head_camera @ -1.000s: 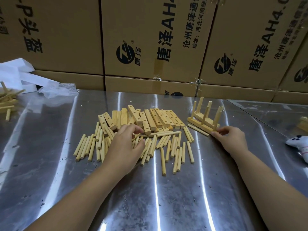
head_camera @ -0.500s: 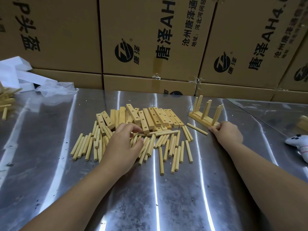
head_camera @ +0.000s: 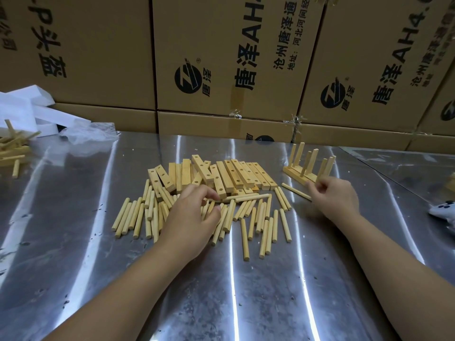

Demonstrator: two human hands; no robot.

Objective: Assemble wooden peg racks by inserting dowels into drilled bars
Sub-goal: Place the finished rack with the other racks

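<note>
Loose wooden dowels (head_camera: 261, 217) lie spread on the metal table (head_camera: 246, 291). Behind them is a heap of drilled bars (head_camera: 236, 173). My left hand (head_camera: 192, 217) rests over the dowels. Its thumb and forefinger pinch the end of a dowel (head_camera: 246, 197) that lies crosswise. A finished peg rack (head_camera: 305, 166) with upright dowels stands at the right. My right hand (head_camera: 334, 198) is at the rack's near end with its fingers curled. It is blurred, and a grip on anything does not show. One single dowel (head_camera: 295, 191) lies by that hand.
Stacked cardboard boxes (head_camera: 221, 57) wall off the back of the table. At the far left lie more wooden parts (head_camera: 12, 148), white foam (head_camera: 29, 112) and a plastic bag (head_camera: 88, 132). A white and black object (head_camera: 443, 210) sits at the right edge.
My right hand has moved from flat on the table beside the rack to its near end and has curled its fingers. The rack has shifted slightly away. My left hand has stayed on the dowels.
</note>
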